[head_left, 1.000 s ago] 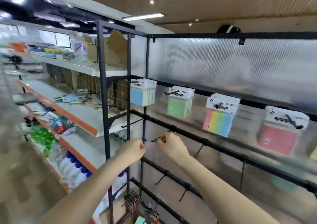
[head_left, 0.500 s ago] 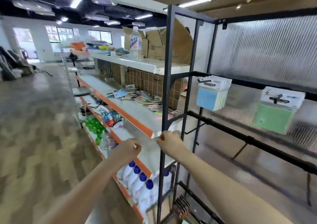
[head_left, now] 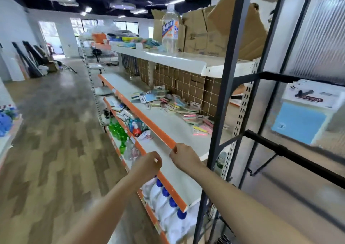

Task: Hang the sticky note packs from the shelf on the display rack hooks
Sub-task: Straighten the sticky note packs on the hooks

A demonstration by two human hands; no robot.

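Grip: both hands are empty fists; the left hand (head_left: 147, 164) and right hand (head_left: 183, 157) hover side by side, fingers curled in and pinching nothing visible.
Hand position: both sit over the orange front edge (head_left: 153, 126) of the middle shelf (head_left: 168, 129), close to each other but apart.
Sticky note packs: a loose heap (head_left: 173, 107) lies on that shelf against the wire grid back (head_left: 186, 86), well beyond the hands; some lie scattered toward the black rack post (head_left: 225, 101).
Hung pack: one blue pack (head_left: 300, 120) hangs on the display rack at right, under a black crossbar (head_left: 278, 77).
Lower bar: an empty hook (head_left: 261, 167) juts from it.
Top shelf: clear bottle (head_left: 170, 30) and cardboard boxes (head_left: 205, 34).
Below: white jugs with blue caps (head_left: 164, 197).
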